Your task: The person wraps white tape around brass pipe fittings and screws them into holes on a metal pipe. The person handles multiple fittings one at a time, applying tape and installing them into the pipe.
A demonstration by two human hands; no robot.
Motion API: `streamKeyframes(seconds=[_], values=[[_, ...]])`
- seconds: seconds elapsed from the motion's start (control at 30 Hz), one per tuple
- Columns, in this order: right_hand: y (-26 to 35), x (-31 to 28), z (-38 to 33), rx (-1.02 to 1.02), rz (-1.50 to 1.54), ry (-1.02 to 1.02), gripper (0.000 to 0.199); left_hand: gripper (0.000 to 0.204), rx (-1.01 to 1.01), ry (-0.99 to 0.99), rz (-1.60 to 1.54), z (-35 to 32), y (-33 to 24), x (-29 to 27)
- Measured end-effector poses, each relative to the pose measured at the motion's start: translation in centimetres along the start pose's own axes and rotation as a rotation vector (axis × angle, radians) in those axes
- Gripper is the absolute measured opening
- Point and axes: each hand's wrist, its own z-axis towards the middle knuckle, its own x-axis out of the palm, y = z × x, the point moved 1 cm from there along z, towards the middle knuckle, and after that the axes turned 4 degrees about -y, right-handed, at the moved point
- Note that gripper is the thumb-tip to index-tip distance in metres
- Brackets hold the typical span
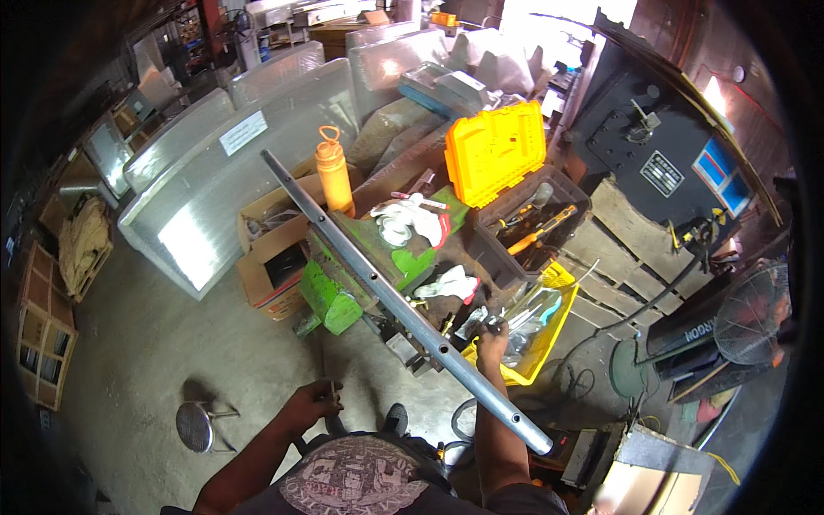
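A long grey metal tube [400,309] with several holes lies slantwise across the green bench [335,296]. My left hand [311,408] hangs in front of the bench, fingers closed around a small thin piece too small to name. Past the tube, my right hand [492,345] is closed at the bench's near right edge, beside a yellow crate [558,322]. A small dark thing shows at its fingertips; its kind is unclear. My right forearm passes under the tube's near end. White work gloves [421,219] with red cuffs and an orange bottle [335,178] stand farther back on the bench.
Behind the crate sits an open toolbox [498,232] with a yellow lid. Wrapped panels [249,172] lean at the back left, with a cardboard box [268,273] near them. A round stool [196,427] stands at left. At right are a pedestal fan [751,313] and floor cables.
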Motion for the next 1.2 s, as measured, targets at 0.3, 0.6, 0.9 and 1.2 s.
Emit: streamKeyframes(seconds=[0.3, 0.6, 0.9, 1.2], values=[[-5.5, -3.5, -2.2, -0.038, -0.089, -0.101, 0.044, 0.046, 0.171, -0.192, -0.586, -2.5, -6.0, 0.1], [-1.8, -2.1, -16.3, 0.425, -0.034, 0.855, 0.031, 0.046, 0.306, -0.211, -0.501, -3.9, -11.1, -0.5], [14.4, 8.7, -21.0, 0.139, 0.258, 1.333, 0.037, 0.05, 0.515, -0.108, -0.544, -5.7, -12.1, -1.1], [24.7, 12.1, -24.8, 0.154, 0.293, 1.516, 0.049, 0.034, 1.27, -0.235, 0.23, -9.3, -13.2, -7.3]])
